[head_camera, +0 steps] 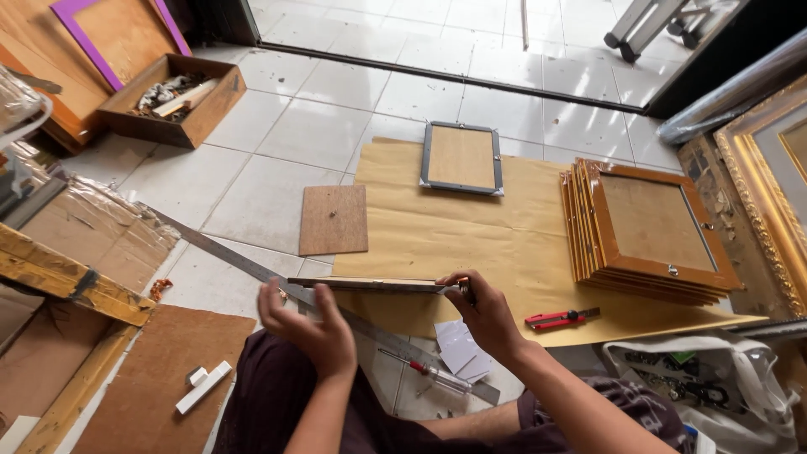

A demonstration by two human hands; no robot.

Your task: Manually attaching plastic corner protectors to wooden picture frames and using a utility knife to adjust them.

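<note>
A flat frame [370, 285] is held edge-on above the near floor [252, 176], gripped at each end by the left hand [313, 329] and right hand [483, 313]. A steel ruler [252, 265] lies beneath it, and a red cutter [559, 318] rests just right on brown paper [437, 235].

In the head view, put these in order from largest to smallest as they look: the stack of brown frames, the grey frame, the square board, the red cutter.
1. Stack of brown frames, clearly largest.
2. Grey frame and square board: they look alike in size, so no ranking.
3. Red cutter, smallest.
</note>
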